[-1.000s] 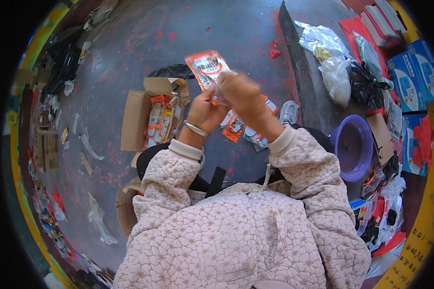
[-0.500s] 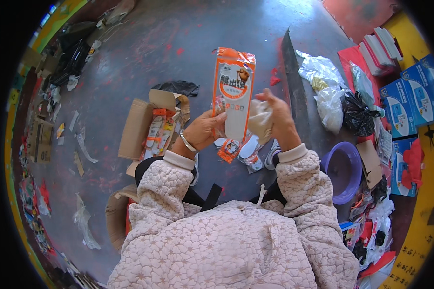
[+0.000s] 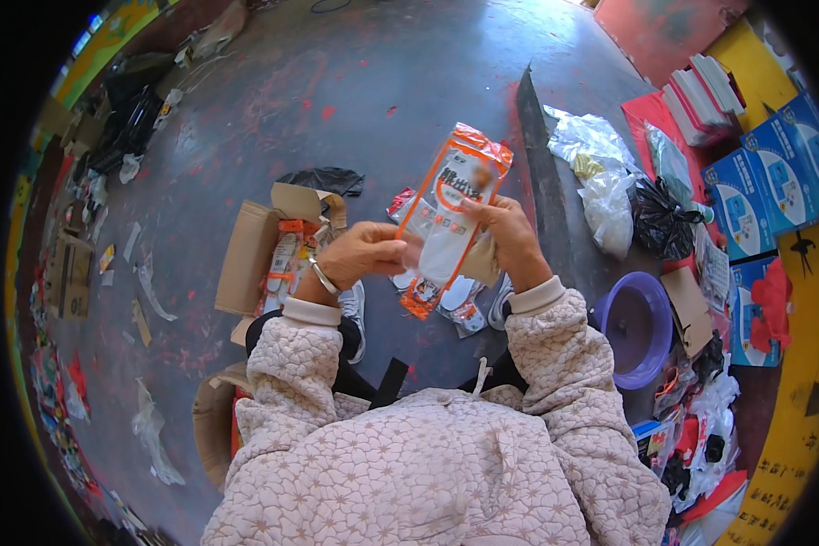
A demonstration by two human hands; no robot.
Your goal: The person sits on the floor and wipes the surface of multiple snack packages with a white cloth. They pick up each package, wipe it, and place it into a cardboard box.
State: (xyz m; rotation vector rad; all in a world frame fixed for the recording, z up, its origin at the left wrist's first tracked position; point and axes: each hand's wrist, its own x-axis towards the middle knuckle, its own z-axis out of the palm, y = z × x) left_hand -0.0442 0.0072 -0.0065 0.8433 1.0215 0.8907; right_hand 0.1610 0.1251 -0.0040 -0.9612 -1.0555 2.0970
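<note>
A flat orange-and-white plastic packet [image 3: 446, 226] hangs tilted in front of me, its top leaning right. My right hand [image 3: 511, 237] grips its right edge, thumb on the front face. Below that hand a piece of beige cloth [image 3: 483, 260] shows, partly behind the packet; how it is held is hidden. My left hand [image 3: 362, 254] is closed at the packet's left edge, fingertips pinched on what looks like its clear plastic. Beyond the packet, on the floor between my shoes, lie packaged insoles [image 3: 464, 308], partly covered by it.
An open cardboard box [image 3: 247, 244] with similar packets stands left, another carton [image 3: 211, 423] nearer me. A purple basin [image 3: 642, 359] sits right, near plastic bags [image 3: 601, 187] and blue boxes [image 3: 783, 182]. A dark upright strip [image 3: 541, 173] rises from the floor.
The packet has come lower and tilted to the right. My right hand has moved onto its right edge from beside it; my left hand has shifted left and down along its left edge.
</note>
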